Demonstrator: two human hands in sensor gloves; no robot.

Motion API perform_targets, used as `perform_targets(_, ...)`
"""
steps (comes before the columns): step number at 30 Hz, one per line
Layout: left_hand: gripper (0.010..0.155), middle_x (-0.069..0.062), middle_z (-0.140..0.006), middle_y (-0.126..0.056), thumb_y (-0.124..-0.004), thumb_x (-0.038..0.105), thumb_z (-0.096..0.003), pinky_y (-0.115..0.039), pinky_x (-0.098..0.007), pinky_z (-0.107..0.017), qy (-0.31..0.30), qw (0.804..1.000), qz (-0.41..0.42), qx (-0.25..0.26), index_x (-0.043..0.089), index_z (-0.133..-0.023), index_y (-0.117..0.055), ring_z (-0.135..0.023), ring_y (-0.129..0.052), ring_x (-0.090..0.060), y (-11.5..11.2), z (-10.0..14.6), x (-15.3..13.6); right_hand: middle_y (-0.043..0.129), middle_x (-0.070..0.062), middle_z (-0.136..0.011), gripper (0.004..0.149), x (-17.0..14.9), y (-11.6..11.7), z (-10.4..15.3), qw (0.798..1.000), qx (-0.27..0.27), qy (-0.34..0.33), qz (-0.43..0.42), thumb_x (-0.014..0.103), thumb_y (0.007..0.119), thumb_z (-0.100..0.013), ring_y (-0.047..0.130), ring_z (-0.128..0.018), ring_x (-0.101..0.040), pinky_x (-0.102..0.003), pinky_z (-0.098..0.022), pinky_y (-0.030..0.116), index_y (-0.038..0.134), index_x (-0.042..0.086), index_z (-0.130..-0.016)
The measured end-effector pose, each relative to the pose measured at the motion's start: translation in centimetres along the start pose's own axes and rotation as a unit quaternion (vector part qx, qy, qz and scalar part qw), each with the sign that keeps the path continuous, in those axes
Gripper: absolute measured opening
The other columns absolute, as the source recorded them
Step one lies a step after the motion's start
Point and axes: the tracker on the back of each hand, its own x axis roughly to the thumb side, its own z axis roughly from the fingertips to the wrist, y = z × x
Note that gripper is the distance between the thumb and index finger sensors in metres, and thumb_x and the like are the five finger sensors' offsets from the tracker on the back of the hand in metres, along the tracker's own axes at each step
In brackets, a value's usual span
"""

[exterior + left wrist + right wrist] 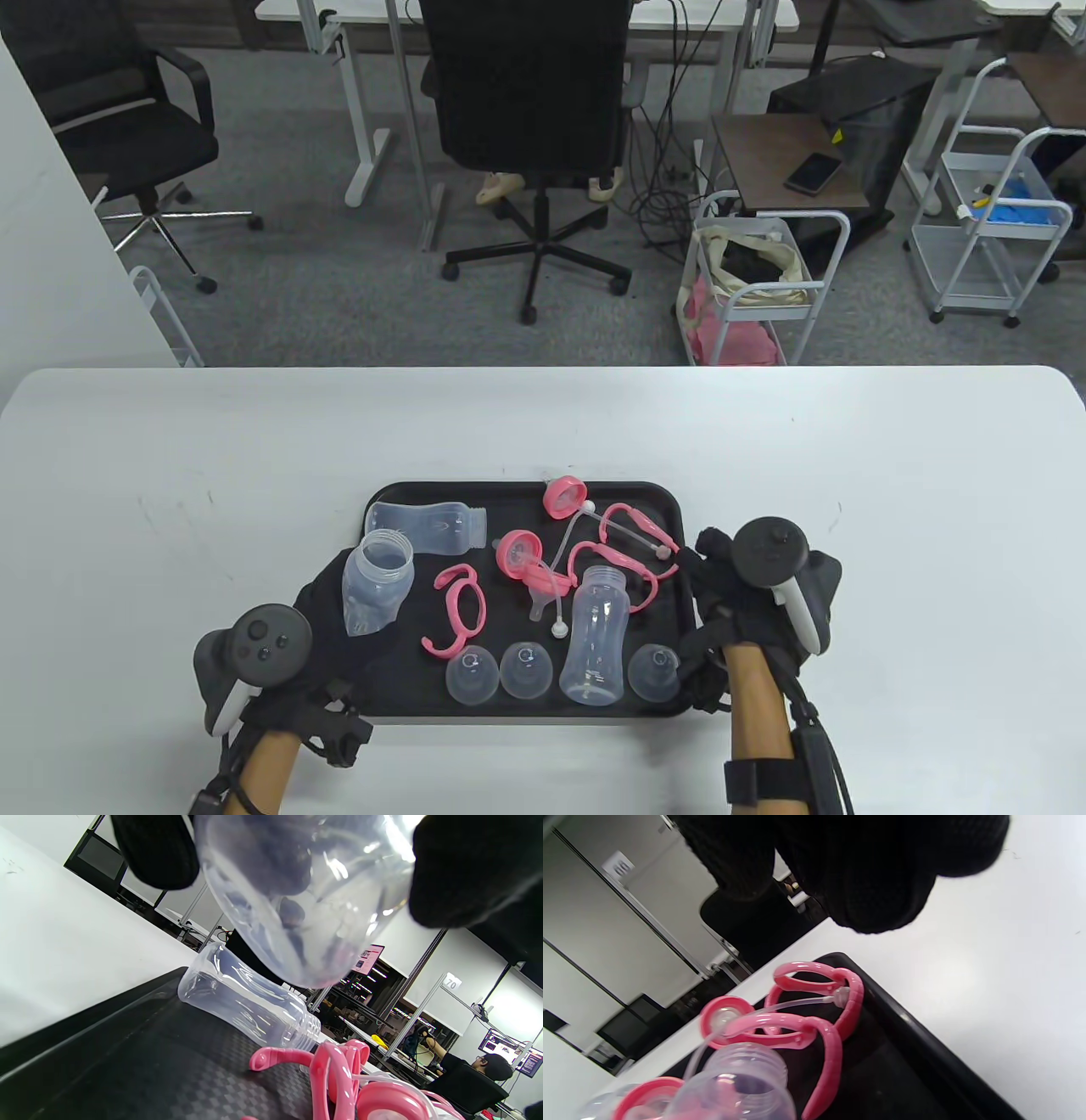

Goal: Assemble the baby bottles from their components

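Observation:
My left hand (339, 620) grips a clear bottle body (377, 581) and holds it tilted above the left side of the black tray (670, 501); it fills the top of the left wrist view (305, 899) between my gloved fingers (157, 849). A second clear bottle (433, 526) lies on its side at the tray's back left (246, 1005). A third bottle (596, 632) stands upright on the tray, open-necked (746, 1077). My right hand (721, 586) hovers at the tray's right edge, holding nothing; its fingers (865, 870) hang over the pink handles (818, 1014).
The tray also holds pink handle rings (458, 607), pink collars (564, 497), straws and three clear caps (526, 669) along the front. White table (170, 475) surrounds the tray. Chairs and carts stand beyond the far edge.

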Motion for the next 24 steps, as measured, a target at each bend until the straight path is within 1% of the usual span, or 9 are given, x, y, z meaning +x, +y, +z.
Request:
perform_targets(3, 0.098, 0.001, -0.114, -0.066, -0.09, 0.067, -0.0404, -0.071, -0.057, -0.072, 0.003, 1.0, 0.0, -0.001, 0.028, -0.116, -0.041, -0.103, -0.079, -0.026, 0.2, -0.1, -0.2, 0.087, -0.021, -0.086, 0.055, 0.6, 0.4, -1.8, 0.999, 0.009, 0.019, 0.044, 0.036, 0.081, -0.06, 0.095, -0.055, -0.032, -0.041, -0.039, 0.083, 0.07, 0.003, -0.103)
perform_targets(6, 0.098, 0.001, -0.114, -0.066, -0.09, 0.067, -0.0404, -0.071, -0.056, -0.072, 0.004, 1.0, 0.002, 0.0, 0.028, -0.116, -0.041, -0.103, -0.079, -0.026, 0.4, -0.2, -0.4, 0.084, -0.023, -0.09, 0.057, 0.8, 1.1, -3.5, 0.995, 0.029, 0.035, 0.084, 0.036, 0.082, -0.06, 0.094, -0.059, -0.035, -0.044, -0.042, 0.082, 0.069, 0.003, -0.104)
perform_targets(11, 0.098, 0.001, -0.114, -0.066, -0.089, 0.067, -0.0406, -0.071, -0.056, -0.072, 0.007, 1.0, 0.007, 0.005, 0.028, -0.116, -0.041, -0.102, -0.078, -0.027, 0.9, -0.3, -0.6, 0.083, -0.024, -0.091, 0.058, 1.1, 2.4, -5.2, 0.99, 0.054, 0.051, 0.121, 0.036, 0.083, -0.059, 0.093, -0.061, -0.036, -0.045, -0.043, 0.081, 0.069, 0.003, -0.105)
perform_targets(16, 0.098, 0.001, -0.114, -0.066, -0.089, 0.067, -0.0407, -0.071, -0.057, -0.072, 0.007, 1.0, 0.0, 0.004, 0.028, -0.116, -0.041, -0.102, -0.078, -0.027, 1.2, -0.3, -0.7, 0.08, -0.027, -0.094, 0.061, 1.1, 3.8, -6.5, 0.986, 0.087, 0.077, 0.121, 0.037, 0.084, -0.059, 0.092, -0.064, -0.039, -0.047, -0.045, 0.08, 0.068, 0.001, -0.106)
perform_targets(19, 0.098, 0.001, -0.114, -0.066, -0.089, 0.067, -0.0407, -0.071, -0.057, -0.072, 0.011, 1.0, -0.004, 0.006, 0.027, -0.116, -0.042, -0.102, -0.079, -0.027, 1.3, -0.3, -0.8, 0.08, -0.027, -0.094, 0.062, 1.0, 4.5, -7.0, 0.984, 0.096, 0.094, 0.12, 0.036, 0.085, -0.058, 0.092, -0.064, -0.039, -0.047, -0.044, 0.08, 0.068, 0.0, -0.105)
perform_targets(21, 0.098, 0.001, -0.114, -0.066, -0.089, 0.067, -0.0408, -0.071, -0.057, -0.072, 0.014, 1.0, 0.001, 0.006, 0.027, -0.116, -0.041, -0.102, -0.079, -0.027, 1.4, -0.3, -1.0, 0.081, -0.027, -0.093, 0.062, 0.9, 4.8, -7.3, 0.982, 0.1, 0.098, 0.13, 0.036, 0.086, -0.057, 0.092, -0.062, -0.038, -0.046, -0.043, 0.08, 0.068, 0.0, -0.105)
perform_targets(24, 0.098, 0.0, -0.114, -0.066, -0.089, 0.067, -0.0408, -0.071, -0.057, -0.072, 0.017, 1.0, -0.001, 0.004, 0.027, -0.116, -0.042, -0.102, -0.079, -0.027, 1.3, -0.3, -1.2, 0.086, -0.024, -0.088, 0.059, 0.5, 5.0, -7.5, 0.981, 0.094, 0.106, 0.136, 0.034, 0.087, -0.057, 0.094, -0.058, -0.035, -0.043, -0.04, 0.082, 0.071, 0.0, -0.103)
